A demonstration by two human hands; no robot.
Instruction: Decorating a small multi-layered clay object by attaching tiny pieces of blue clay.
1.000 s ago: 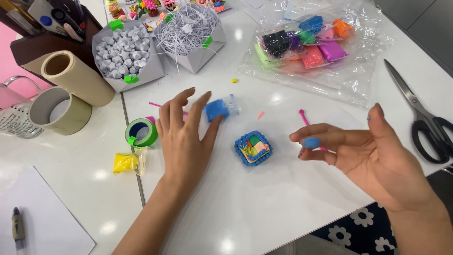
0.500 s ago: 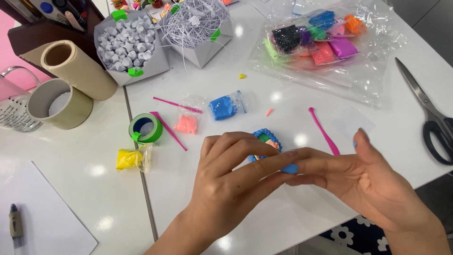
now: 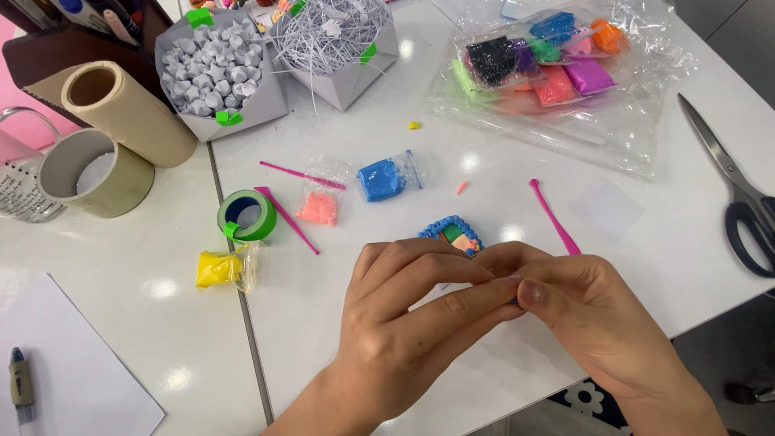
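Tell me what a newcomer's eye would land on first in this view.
First, the left hand and right hand pressed together fingertip to fingertip at the near table edge, just in front of a small clay piece with a blue beaded rim. Next, the clear plastic bag of bright multicoloured clay blocks at the far right. Then the grey paper box of folded grey paper stars at the far left.
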